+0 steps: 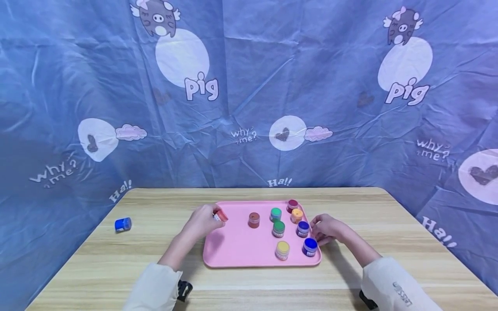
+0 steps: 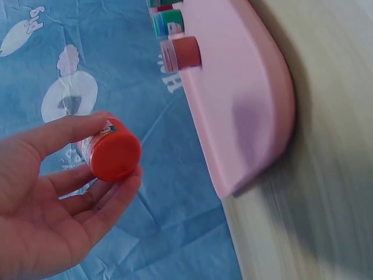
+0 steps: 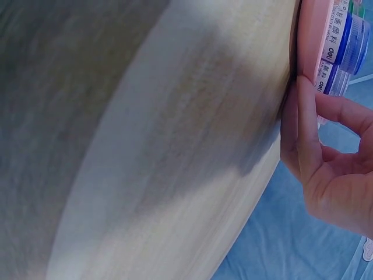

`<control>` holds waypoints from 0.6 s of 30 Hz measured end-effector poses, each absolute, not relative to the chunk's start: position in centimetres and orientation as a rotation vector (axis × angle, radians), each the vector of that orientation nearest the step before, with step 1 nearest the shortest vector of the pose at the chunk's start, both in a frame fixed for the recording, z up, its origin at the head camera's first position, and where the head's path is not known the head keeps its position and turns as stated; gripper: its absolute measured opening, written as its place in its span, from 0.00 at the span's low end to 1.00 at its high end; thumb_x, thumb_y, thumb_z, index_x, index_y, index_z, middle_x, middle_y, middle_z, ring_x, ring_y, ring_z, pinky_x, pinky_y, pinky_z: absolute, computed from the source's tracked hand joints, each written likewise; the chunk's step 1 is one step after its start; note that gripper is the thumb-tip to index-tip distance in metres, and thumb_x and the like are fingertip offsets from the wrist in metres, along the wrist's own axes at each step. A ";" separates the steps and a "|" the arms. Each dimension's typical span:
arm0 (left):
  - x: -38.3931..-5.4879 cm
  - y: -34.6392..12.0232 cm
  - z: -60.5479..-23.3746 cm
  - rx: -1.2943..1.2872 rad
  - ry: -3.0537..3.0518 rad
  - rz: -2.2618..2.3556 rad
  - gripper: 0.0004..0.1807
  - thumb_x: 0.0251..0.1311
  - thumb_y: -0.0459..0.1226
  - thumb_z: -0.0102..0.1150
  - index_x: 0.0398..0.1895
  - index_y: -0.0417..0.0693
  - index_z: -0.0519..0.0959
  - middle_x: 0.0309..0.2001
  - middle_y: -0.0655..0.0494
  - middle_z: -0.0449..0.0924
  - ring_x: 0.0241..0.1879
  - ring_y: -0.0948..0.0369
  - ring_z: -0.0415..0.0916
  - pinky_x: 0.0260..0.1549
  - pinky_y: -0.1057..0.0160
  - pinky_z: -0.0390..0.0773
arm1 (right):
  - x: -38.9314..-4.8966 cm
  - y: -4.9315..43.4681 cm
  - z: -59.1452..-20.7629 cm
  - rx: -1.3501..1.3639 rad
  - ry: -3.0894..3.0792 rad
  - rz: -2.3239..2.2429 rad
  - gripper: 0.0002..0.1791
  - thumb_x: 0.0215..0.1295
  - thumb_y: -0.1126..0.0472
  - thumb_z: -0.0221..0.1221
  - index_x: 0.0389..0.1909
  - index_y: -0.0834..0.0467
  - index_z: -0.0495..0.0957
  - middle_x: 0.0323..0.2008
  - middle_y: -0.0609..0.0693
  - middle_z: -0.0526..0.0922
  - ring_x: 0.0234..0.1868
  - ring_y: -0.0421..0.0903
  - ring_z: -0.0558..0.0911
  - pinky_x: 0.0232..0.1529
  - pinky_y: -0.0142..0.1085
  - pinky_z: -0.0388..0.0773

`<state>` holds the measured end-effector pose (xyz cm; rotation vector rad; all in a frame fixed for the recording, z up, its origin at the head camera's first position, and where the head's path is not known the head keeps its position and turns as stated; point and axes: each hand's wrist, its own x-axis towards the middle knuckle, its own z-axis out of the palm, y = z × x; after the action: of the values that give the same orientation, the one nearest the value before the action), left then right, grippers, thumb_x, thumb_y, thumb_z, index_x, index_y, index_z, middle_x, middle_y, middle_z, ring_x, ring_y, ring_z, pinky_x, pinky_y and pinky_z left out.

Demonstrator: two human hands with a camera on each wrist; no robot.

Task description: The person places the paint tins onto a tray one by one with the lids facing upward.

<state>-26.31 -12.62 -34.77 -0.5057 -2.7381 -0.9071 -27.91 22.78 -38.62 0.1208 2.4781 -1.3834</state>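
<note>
My left hand (image 1: 204, 221) pinches an orange-red paint jar (image 2: 116, 156) between thumb and fingers, tilted, above the left end of a pink tray (image 1: 237, 250). In the left wrist view the jar's smooth orange-red end faces the camera. At the tray's right edge, my right hand (image 1: 328, 229) grips the rim, its fingers against the outer side in the right wrist view. Close beside these fingers stand a dark blue jar (image 1: 303, 229) and a brighter blue jar (image 1: 310, 247). A brown jar (image 1: 254, 220) stands nearest the left hand on the tray.
Also upright on the tray are a light green jar (image 1: 276, 214), a green jar (image 1: 278, 229), a yellow jar (image 1: 282, 250), an orange-yellow jar (image 1: 297, 215) and a dark red jar (image 1: 292, 206). Another blue jar (image 1: 123, 224) lies sideways on the wooden table (image 1: 97, 268), far left. A blue cloth (image 1: 249, 95) hangs behind.
</note>
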 end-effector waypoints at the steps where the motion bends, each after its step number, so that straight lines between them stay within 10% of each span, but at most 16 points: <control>1: -26.4 -12.4 -34.7 -0.509 -2.742 -0.916 0.06 0.39 0.28 0.64 0.22 0.46 0.78 0.21 0.61 0.75 0.21 0.63 0.67 0.25 0.64 0.70 | -27.9 22.7 -38.6 0.119 2.478 -1.382 0.11 0.50 0.77 0.49 0.37 0.71 0.67 0.20 0.57 0.72 0.20 0.45 0.75 0.26 0.40 0.81; 18: -26.5 -9.9 -34.8 -0.578 -2.704 -1.057 0.07 0.38 0.31 0.68 0.24 0.47 0.81 0.23 0.63 0.77 0.27 0.65 0.69 0.31 0.64 0.70 | -27.9 22.7 -38.6 0.103 2.478 -1.382 0.11 0.50 0.76 0.50 0.36 0.70 0.66 0.21 0.56 0.73 0.20 0.45 0.75 0.26 0.39 0.81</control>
<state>-26.54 -9.85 -34.80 -0.5783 -2.7042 -1.0574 -27.86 22.69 -38.59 0.1034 2.4775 -1.3824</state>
